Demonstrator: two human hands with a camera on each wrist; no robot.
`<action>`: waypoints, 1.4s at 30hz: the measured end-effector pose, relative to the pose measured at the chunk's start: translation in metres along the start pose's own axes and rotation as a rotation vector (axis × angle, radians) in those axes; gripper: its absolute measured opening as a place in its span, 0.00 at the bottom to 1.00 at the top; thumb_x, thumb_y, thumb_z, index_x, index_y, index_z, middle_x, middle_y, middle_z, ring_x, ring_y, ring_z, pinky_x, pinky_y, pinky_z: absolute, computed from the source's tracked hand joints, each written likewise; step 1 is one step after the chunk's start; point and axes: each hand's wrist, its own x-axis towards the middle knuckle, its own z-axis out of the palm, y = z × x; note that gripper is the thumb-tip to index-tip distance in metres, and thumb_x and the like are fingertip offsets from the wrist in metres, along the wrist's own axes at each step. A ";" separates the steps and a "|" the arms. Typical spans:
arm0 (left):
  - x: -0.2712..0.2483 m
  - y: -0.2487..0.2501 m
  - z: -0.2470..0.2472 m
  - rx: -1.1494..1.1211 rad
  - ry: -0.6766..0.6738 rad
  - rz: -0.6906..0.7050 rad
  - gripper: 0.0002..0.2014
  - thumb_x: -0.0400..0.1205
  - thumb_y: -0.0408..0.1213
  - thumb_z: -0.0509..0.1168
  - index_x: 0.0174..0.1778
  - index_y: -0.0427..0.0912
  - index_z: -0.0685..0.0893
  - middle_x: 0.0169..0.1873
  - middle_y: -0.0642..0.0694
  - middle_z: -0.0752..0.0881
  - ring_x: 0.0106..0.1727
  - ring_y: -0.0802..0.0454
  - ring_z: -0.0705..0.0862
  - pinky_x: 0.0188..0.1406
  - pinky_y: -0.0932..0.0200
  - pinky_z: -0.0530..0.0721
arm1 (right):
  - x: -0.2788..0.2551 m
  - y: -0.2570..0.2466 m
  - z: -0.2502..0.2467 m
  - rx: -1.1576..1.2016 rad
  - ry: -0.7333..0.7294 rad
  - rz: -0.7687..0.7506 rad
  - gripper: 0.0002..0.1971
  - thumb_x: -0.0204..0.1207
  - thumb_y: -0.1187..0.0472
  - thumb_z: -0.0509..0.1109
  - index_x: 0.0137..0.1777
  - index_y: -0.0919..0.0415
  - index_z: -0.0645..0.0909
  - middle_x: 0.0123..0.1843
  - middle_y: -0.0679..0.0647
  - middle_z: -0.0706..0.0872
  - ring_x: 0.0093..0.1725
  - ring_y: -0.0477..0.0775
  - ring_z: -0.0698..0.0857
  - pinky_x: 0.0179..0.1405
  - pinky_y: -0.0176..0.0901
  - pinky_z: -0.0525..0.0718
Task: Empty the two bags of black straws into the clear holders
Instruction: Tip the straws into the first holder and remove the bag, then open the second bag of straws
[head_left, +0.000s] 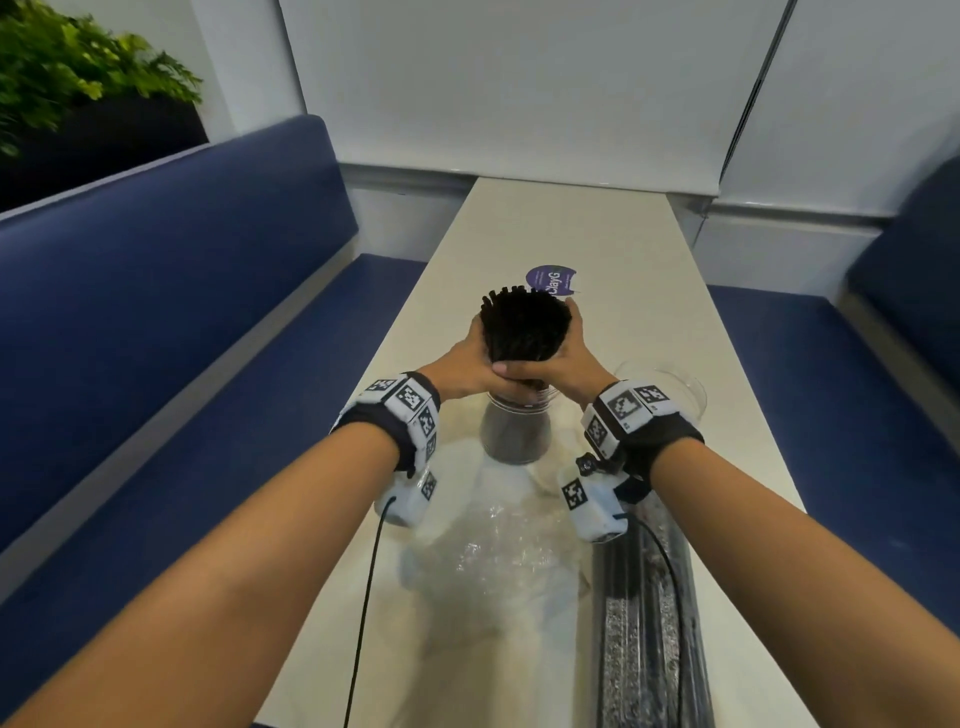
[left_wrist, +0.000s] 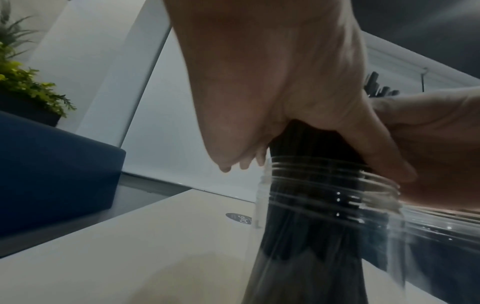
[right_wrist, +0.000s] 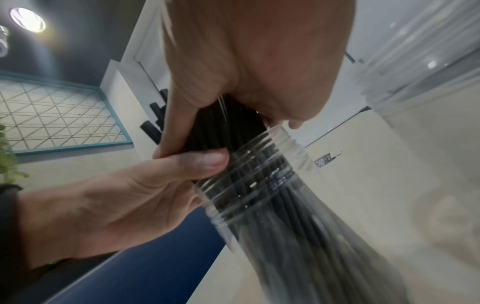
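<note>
A thick bundle of black straws (head_left: 524, 327) stands upright in a clear holder (head_left: 515, 431) at mid-table, its lower ends inside the holder (left_wrist: 330, 218) (right_wrist: 262, 193). My left hand (head_left: 470, 364) and right hand (head_left: 558, 358) wrap the bundle from both sides just above the holder's threaded rim, thumbs overlapping in front. A second clear holder (head_left: 675, 397), with no straws in it, stands to the right, behind my right wrist. A full bag of black straws (head_left: 644, 623) lies lengthwise at the near right. A crumpled, emptied clear bag (head_left: 493, 561) lies near centre.
The narrow cream table (head_left: 571, 228) runs away from me between two blue benches (head_left: 182, 291). A purple sticker (head_left: 550, 280) lies beyond the straws. A potted plant (head_left: 67, 67) sits at the far left. Thin black cables trail from both wrist units.
</note>
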 end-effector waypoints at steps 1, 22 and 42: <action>0.002 0.002 0.001 0.001 0.008 0.021 0.62 0.53 0.42 0.82 0.78 0.43 0.49 0.70 0.46 0.67 0.73 0.48 0.69 0.70 0.53 0.73 | 0.003 0.001 0.000 -0.011 -0.003 -0.018 0.57 0.53 0.64 0.84 0.77 0.62 0.50 0.71 0.55 0.70 0.71 0.50 0.70 0.72 0.49 0.72; -0.021 0.042 -0.001 -0.172 0.229 0.075 0.69 0.59 0.47 0.82 0.78 0.59 0.30 0.83 0.43 0.51 0.83 0.44 0.57 0.81 0.41 0.62 | -0.023 -0.037 -0.018 0.213 0.132 -0.146 0.60 0.60 0.57 0.80 0.79 0.47 0.37 0.84 0.55 0.47 0.82 0.55 0.55 0.79 0.55 0.62; -0.145 -0.018 0.120 0.514 -0.236 0.221 0.18 0.84 0.36 0.57 0.70 0.45 0.76 0.73 0.48 0.75 0.75 0.53 0.70 0.73 0.65 0.63 | -0.146 0.068 -0.067 -0.822 -0.108 0.552 0.46 0.68 0.36 0.67 0.75 0.66 0.53 0.73 0.66 0.73 0.67 0.66 0.78 0.66 0.55 0.78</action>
